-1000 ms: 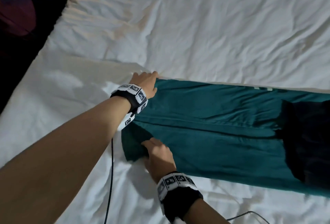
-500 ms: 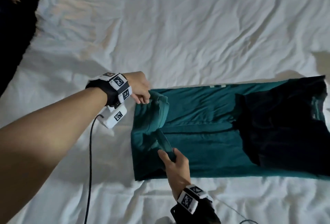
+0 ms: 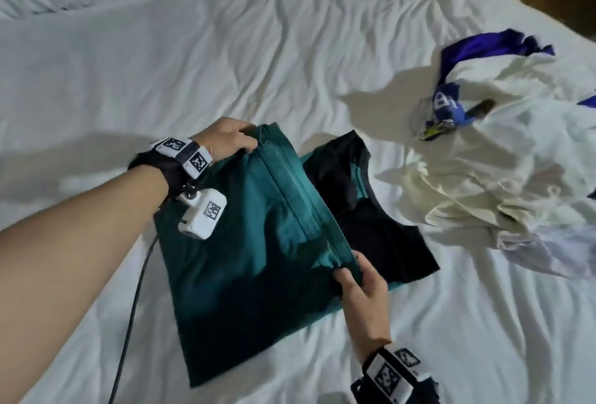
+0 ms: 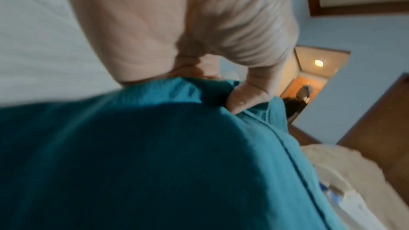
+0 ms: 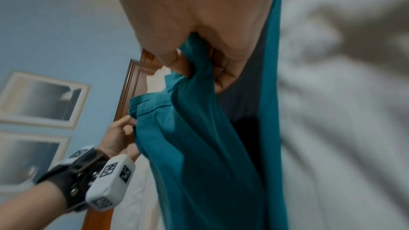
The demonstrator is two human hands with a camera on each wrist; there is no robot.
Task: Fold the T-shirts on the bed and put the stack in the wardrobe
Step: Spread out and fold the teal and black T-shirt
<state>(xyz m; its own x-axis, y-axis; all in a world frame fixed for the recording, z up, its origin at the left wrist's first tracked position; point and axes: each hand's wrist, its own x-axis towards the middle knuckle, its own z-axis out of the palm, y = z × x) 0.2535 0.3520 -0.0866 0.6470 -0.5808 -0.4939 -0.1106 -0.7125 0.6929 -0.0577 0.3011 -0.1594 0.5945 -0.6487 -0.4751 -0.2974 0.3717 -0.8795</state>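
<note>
Two hands, head view: left hand (image 3: 225, 139) pinching far corner of teal T-shirt (image 3: 245, 258); right hand (image 3: 361, 284) pinching near corner of same edge.
Teal T-shirt, head view: lying on bed (image 3: 225, 49), already narrowed lengthwise, gripped edge raised and brought over toward black collar end (image 3: 380, 226).
Unfolded pile, head view: white-and-blue garments (image 3: 503, 152) crumpled to the right, apart from teal shirt; exact count not readable, looks like more than one.
Left wrist view: thumb and curled fingers (image 4: 247, 97) clamped on teal hem; blurred, cloth fills lower frame.
Right wrist view: fingers (image 5: 177, 62) bunching teal fabric, shirt hanging from grip; left hand also visible on far corner; two framed pictures (image 5: 42, 99) on blue wall.
Progress: judged early, first shirt mid-fold, final cross fold not yet laid flat.
Left to do: finishing this fold, folding the pile, stacking, carrying to wardrobe; wardrobe not identified in any view.
Counts: one teal T-shirt, one loose pile, no finished stack visible.
</note>
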